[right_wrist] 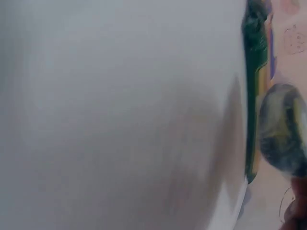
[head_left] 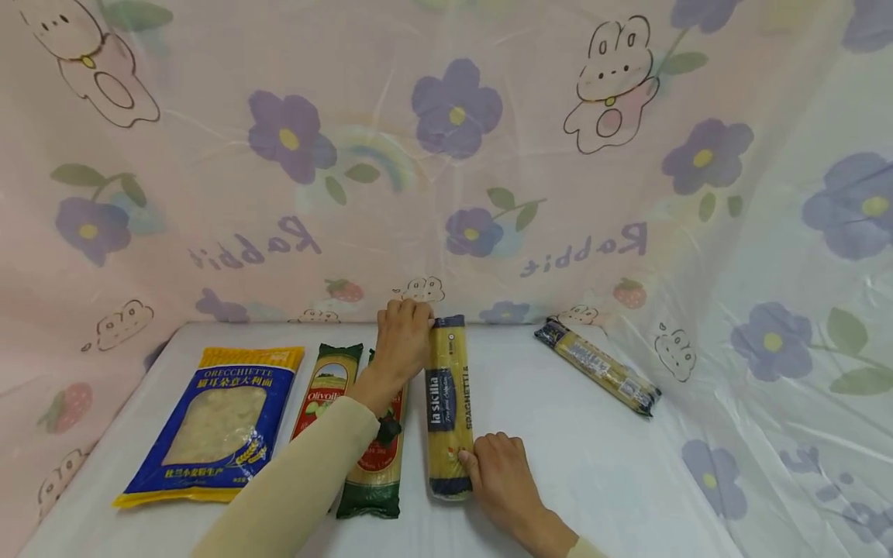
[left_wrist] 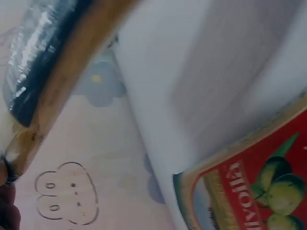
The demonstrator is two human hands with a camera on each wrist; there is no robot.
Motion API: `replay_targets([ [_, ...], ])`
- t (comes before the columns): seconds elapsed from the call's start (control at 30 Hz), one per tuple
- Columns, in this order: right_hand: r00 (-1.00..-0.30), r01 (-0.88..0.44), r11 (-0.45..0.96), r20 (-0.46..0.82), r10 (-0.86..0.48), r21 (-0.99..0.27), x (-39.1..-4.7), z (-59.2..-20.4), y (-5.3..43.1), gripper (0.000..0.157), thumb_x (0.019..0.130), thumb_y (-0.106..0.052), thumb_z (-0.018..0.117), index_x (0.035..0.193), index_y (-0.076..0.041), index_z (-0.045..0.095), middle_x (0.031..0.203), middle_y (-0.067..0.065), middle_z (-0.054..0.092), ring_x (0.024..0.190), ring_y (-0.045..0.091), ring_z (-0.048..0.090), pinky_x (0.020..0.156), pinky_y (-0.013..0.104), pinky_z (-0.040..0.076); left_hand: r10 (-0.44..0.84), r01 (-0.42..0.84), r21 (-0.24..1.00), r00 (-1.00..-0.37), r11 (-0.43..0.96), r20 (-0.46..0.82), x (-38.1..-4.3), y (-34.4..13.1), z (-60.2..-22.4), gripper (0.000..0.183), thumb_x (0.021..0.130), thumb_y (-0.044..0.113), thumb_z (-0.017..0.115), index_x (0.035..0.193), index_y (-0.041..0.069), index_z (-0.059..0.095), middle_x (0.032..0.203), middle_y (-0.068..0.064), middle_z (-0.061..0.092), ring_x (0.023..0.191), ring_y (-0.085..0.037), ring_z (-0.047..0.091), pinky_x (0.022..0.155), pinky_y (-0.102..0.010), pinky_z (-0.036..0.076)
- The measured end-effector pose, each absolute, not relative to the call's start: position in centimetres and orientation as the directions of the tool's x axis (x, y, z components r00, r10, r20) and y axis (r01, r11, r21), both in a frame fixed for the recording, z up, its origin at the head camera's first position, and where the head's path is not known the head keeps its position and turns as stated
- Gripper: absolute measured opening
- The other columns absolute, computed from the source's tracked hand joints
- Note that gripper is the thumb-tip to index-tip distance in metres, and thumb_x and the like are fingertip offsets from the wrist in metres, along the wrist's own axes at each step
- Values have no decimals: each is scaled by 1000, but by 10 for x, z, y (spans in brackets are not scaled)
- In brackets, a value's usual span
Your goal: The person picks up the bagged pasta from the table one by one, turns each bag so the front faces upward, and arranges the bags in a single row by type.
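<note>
A long clear pack of spaghetti (head_left: 449, 418) with dark blue ends and a "la sicilia" label stands lengthwise before me, raised off the white surface. My left hand (head_left: 405, 341) grips its far end from the left, fingers bent over the edge. Near the bottom end my right hand (head_left: 505, 480) holds the right side, thumb on the front. In the left wrist view the spaghetti pack (left_wrist: 57, 72) crosses the upper left corner, with a gap over the table. The right wrist view catches its rounded end (right_wrist: 283, 129) beside blurred fingertips (right_wrist: 298, 206).
Left of the spaghetti lie two red and green Olivoilà pasta packs (head_left: 370, 492), partly covered by my left arm. Farther left is a blue and yellow orecchiette bag (head_left: 223, 418). A smaller pasta pack (head_left: 600, 364) lies slanted at the back right. Patterned curtain (head_left: 453, 194) encloses the table.
</note>
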State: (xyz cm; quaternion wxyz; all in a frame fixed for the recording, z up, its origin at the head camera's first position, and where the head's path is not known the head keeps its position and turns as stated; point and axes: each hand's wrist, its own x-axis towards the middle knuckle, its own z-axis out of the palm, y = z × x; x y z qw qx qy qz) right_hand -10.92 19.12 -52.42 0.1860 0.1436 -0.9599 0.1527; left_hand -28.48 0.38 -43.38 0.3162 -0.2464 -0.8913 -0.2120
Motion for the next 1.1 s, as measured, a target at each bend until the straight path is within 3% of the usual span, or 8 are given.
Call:
replay_targets([
  [0.17, -889, -334, 908, 406, -214, -254, -98, -521, 188, 39, 108, -29, 62, 73, -23, 44, 69, -15, 37, 71, 5, 35, 73, 30, 34, 375, 542, 187, -753, 819, 540, -291, 2, -449, 15, 108, 15, 58, 102, 4, 66, 96, -14, 67, 87, -32, 51, 78, -45, 40],
  [0.33, -870, -347, 913, 437, -227, -216, -95, -524, 187, 41, 104, -25, 67, 71, -23, 43, 68, -15, 36, 69, 5, 34, 72, 29, 33, 412, 510, 158, -811, 845, 417, -297, 2, -465, 15, 109, 18, 56, 108, 6, 66, 109, -14, 71, 96, -32, 55, 85, -48, 44],
  [0.53, -860, -329, 931, 456, -227, -156, -96, -530, 186, 41, 101, -24, 70, 70, -22, 42, 67, -12, 36, 68, 8, 35, 72, 30, 33, 451, 527, 103, -800, 844, 396, -301, 4, -474, 13, 109, 16, 55, 104, 7, 62, 107, -12, 69, 96, -31, 54, 86, -47, 44],
  [0.63, -868, -309, 939, 449, -213, -151, -96, -532, 187, 41, 101, -24, 69, 70, -22, 42, 67, -11, 37, 69, 9, 36, 72, 31, 34, 483, 545, 59, -783, 836, 392, -302, 4, -477, 4, 105, 6, 58, 103, 7, 61, 102, -10, 66, 96, -29, 53, 83, -44, 42],
  [0.77, -874, -303, 940, 438, -209, -158, -95, -535, 186, 41, 101, -26, 69, 70, -22, 43, 67, -12, 38, 69, 9, 37, 72, 30, 34, 495, 542, 25, -784, 840, 373, -301, 4, -484, 8, 102, -1, 59, 102, 7, 60, 95, -9, 63, 91, -28, 49, 78, -42, 39],
  [1.1, -848, -324, 938, 476, -232, -121, -95, -540, 182, 42, 99, -25, 72, 70, -23, 42, 66, -12, 37, 67, 8, 38, 71, 29, 33, 505, 528, -23, -796, 849, 335, -302, 2, -493, 6, 104, 5, 58, 106, 8, 62, 98, -8, 64, 91, -27, 50, 81, -43, 42],
])
